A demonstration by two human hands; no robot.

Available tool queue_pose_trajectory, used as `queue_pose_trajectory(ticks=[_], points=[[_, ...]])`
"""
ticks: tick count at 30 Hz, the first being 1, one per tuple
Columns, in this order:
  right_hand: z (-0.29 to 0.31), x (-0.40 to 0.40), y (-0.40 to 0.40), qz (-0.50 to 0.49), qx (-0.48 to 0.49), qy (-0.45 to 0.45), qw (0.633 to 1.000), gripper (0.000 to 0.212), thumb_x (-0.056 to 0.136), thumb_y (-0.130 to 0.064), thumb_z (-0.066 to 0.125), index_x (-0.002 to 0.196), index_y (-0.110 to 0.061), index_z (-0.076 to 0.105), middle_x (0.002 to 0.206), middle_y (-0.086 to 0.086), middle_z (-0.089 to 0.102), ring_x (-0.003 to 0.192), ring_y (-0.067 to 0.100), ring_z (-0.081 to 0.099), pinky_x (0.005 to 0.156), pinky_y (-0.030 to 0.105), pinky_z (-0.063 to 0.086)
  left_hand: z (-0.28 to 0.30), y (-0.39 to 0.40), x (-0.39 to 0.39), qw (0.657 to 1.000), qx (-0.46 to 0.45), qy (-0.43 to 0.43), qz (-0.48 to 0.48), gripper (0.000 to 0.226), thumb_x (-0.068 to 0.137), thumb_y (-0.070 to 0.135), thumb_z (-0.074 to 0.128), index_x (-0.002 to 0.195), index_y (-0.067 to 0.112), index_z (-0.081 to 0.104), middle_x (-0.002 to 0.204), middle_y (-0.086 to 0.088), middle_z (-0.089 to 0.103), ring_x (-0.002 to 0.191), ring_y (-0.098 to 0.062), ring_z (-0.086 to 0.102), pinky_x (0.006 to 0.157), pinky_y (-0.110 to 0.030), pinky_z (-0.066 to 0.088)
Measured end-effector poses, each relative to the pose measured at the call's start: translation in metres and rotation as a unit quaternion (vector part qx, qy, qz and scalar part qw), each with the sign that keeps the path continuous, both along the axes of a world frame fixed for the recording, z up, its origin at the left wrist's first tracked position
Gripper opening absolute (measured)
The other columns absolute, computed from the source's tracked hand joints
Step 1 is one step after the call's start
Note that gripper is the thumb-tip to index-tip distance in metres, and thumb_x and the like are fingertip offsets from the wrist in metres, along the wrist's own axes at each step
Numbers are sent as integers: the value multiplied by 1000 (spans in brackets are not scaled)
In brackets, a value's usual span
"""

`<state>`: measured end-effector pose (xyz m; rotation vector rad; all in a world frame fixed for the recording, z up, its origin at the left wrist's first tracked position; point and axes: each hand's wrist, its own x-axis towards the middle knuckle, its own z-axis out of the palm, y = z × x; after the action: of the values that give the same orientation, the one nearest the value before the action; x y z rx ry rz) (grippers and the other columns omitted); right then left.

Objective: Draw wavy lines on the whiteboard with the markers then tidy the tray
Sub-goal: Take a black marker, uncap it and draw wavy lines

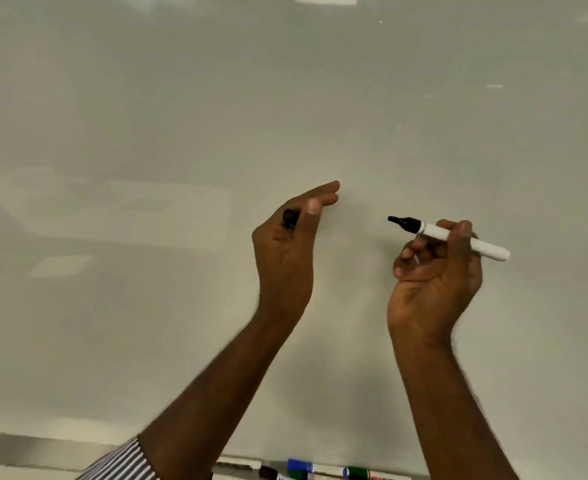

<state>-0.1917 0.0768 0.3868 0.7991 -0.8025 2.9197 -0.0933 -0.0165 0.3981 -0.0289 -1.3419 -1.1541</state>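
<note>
While right hand (434, 268) grips uncapped marker (458, 237), left hand (290, 244) holds cap (290, 218)

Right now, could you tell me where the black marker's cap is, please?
In the head view, the black cap sits in the left hand, left of the uncapped black marker that the right hand holds before the whiteboard.

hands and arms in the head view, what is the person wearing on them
Both forearms are bare. The left hand has a sleeve with thin dark and white stripes, pushed up and showing near the bottom edge. The right hand shows no sleeve in the frame. No gloves, rings, watch or bracelets can be seen.
</note>
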Motion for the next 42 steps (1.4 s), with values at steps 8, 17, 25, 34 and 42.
queue_pose_trajectory(ticks=[8,17,25,34,42], points=[[93,-33,11,-112,-11,176,978,11,99,-19,56,94,-10,61,75,12,60,58,27,54,46,27,37,95,-36,-10,945,-263,25,193,18,100,13,58,105,5,74,129,-7,68,138,-22,49,120,-54,24],[205,-53,29,-203,-18,333,921,13,99,-15,55,102,-4,61,86,8,73,67,31,66,45,29,43,207,-65,-14,857,-379,-7,349,39,103,31,50,136,12,60,156,-9,42,152,-29,23,125,-52,12],[307,-75,38,-298,17,434,850,17,98,-16,62,106,-1,63,95,26,70,70,36,68,43,31,43,296,-90,-20,766,-392,-105,499,59,106,35,37,159,16,20,168,-4,12,156,-26,4,125,-51,4],[362,-91,30,-394,69,455,796,24,94,-22,66,93,2,66,86,12,74,66,32,68,44,34,47,325,-108,-27,753,-416,-80,503,49,104,20,41,152,11,39,164,-7,26,154,-22,18,125,-50,6],[354,-92,14,-390,50,446,804,21,93,-17,67,86,3,68,78,10,73,56,24,65,44,27,44,323,-109,-28,742,-421,-72,517,50,104,21,41,152,10,38,164,-8,26,153,-23,19,125,-51,7]])
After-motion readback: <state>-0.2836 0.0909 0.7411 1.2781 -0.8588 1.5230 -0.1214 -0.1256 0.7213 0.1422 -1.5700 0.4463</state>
